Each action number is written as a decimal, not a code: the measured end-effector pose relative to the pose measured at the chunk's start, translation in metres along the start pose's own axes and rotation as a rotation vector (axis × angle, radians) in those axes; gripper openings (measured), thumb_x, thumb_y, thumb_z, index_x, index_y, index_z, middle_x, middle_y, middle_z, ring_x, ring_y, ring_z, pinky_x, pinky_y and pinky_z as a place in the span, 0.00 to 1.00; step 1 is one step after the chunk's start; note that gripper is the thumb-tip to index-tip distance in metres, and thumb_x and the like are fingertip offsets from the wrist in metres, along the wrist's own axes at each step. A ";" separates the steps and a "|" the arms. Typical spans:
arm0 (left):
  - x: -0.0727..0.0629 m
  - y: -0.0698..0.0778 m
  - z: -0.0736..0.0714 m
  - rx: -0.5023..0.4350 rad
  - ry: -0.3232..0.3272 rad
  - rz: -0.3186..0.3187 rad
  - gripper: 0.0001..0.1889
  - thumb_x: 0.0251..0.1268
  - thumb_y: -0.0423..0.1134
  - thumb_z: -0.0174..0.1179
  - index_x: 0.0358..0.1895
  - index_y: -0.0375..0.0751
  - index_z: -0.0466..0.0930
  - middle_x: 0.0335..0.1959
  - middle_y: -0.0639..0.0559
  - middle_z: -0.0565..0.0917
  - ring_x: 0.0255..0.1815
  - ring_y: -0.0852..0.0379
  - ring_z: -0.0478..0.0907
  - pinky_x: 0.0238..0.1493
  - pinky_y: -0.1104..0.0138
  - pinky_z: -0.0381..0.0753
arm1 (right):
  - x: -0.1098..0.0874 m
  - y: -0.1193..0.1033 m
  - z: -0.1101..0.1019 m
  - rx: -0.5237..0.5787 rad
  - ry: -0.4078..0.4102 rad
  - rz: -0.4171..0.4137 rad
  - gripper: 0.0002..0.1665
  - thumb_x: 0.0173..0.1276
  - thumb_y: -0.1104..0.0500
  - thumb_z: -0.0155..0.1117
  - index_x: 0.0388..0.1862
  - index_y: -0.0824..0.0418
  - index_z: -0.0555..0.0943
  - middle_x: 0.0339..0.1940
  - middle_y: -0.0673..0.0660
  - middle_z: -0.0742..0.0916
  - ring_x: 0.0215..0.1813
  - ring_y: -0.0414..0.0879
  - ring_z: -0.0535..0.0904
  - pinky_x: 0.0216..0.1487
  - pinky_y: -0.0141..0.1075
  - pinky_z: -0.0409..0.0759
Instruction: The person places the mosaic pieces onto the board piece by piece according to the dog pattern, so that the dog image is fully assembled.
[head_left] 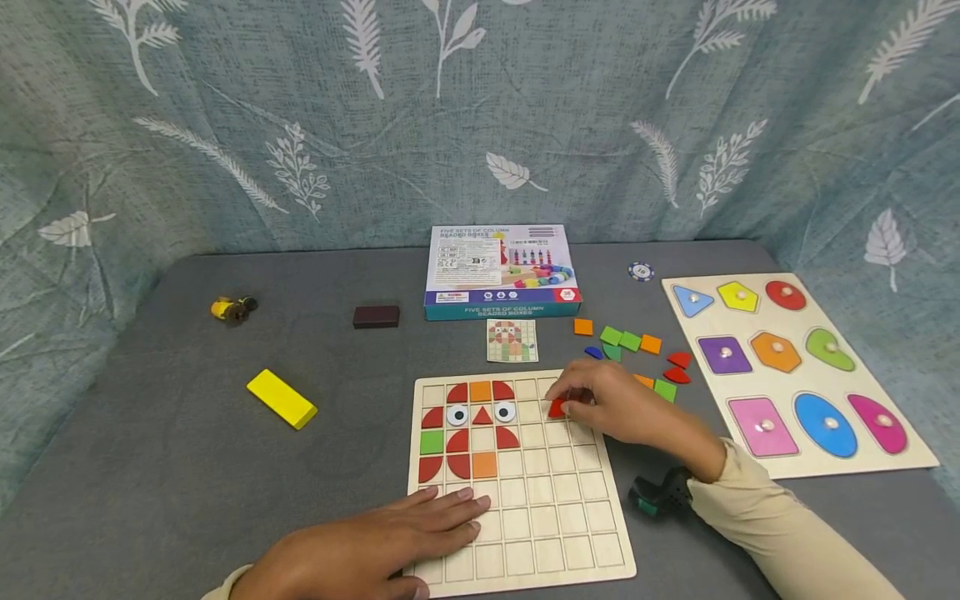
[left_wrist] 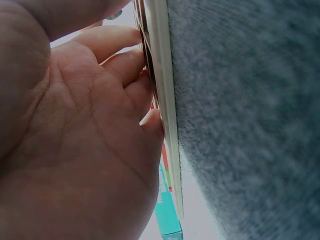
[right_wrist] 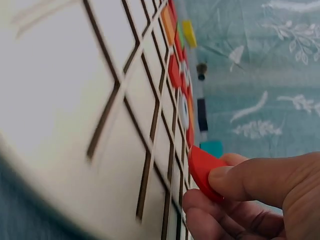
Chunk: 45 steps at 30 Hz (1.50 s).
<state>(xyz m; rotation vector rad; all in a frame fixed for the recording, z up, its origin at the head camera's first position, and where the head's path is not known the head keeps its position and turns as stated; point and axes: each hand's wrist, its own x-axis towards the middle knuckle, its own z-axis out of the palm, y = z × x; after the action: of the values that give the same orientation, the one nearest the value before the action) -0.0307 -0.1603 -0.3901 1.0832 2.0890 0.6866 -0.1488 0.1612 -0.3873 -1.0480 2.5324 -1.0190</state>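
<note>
A wooden grid board [head_left: 524, 535] lies in front of me, with red quarter-circle tiles, two eye tiles, and orange and green squares in its upper left cells. My right hand [head_left: 622, 408] pinches a red quarter-circle tile [right_wrist: 204, 170] between thumb and fingers, over the board's upper right cells. In the right wrist view the tile is tilted, close to the grid. My left hand [head_left: 375, 542] lies with fingers extended on the board's lower left; in the left wrist view its fingertips touch the board's edge [left_wrist: 167, 95]. A small pattern card [head_left: 513, 354] lies beyond the board.
Loose tiles, among them a green square [head_left: 664, 390] and a red quarter circle [head_left: 677, 376], lie right of the board. Further right is a shape puzzle board [head_left: 712, 312]. A toy box [head_left: 502, 275], yellow block [head_left: 282, 399], dark block [head_left: 377, 317], poker chip [head_left: 641, 272] and small figure [head_left: 233, 309] stand about.
</note>
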 end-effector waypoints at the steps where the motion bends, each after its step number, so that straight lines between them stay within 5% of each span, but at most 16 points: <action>1: 0.000 0.000 0.000 -0.001 0.000 0.000 0.35 0.70 0.40 0.59 0.77 0.54 0.56 0.78 0.63 0.48 0.77 0.48 0.48 0.69 0.50 0.59 | 0.001 -0.002 0.002 0.012 -0.008 -0.010 0.13 0.63 0.71 0.63 0.44 0.60 0.87 0.37 0.49 0.83 0.37 0.41 0.74 0.35 0.33 0.75; 18: -0.002 -0.002 0.000 0.003 0.012 0.040 0.36 0.69 0.40 0.60 0.77 0.53 0.54 0.78 0.61 0.48 0.77 0.53 0.46 0.72 0.50 0.52 | 0.016 -0.025 0.024 0.058 -0.118 -0.116 0.10 0.64 0.70 0.64 0.41 0.59 0.87 0.38 0.46 0.85 0.39 0.38 0.77 0.41 0.33 0.79; 28: -0.001 -0.003 0.001 0.041 0.013 0.069 0.37 0.68 0.38 0.60 0.77 0.50 0.55 0.78 0.59 0.48 0.77 0.55 0.45 0.73 0.54 0.50 | 0.021 -0.037 0.038 0.029 -0.213 -0.158 0.11 0.62 0.71 0.64 0.38 0.59 0.88 0.31 0.43 0.82 0.31 0.34 0.72 0.34 0.29 0.74; 40: 0.000 -0.002 0.000 0.089 -0.016 0.061 0.37 0.69 0.39 0.59 0.77 0.50 0.53 0.78 0.58 0.48 0.77 0.55 0.45 0.73 0.54 0.51 | 0.022 -0.045 0.045 -0.129 -0.175 -0.160 0.08 0.63 0.67 0.66 0.39 0.58 0.87 0.35 0.45 0.83 0.36 0.36 0.74 0.42 0.33 0.75; 45: 0.003 0.003 0.000 0.178 -0.034 0.019 0.35 0.70 0.39 0.58 0.77 0.50 0.54 0.78 0.57 0.50 0.76 0.54 0.51 0.70 0.54 0.60 | 0.021 -0.043 0.046 -0.132 -0.156 -0.147 0.06 0.63 0.66 0.67 0.38 0.57 0.87 0.34 0.45 0.82 0.35 0.36 0.74 0.42 0.33 0.75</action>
<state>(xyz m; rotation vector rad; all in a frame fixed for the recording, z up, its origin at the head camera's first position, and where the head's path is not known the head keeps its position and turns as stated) -0.0299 -0.1565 -0.3889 1.2040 2.1445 0.4946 -0.1206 0.1005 -0.3909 -1.3131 2.4533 -0.7785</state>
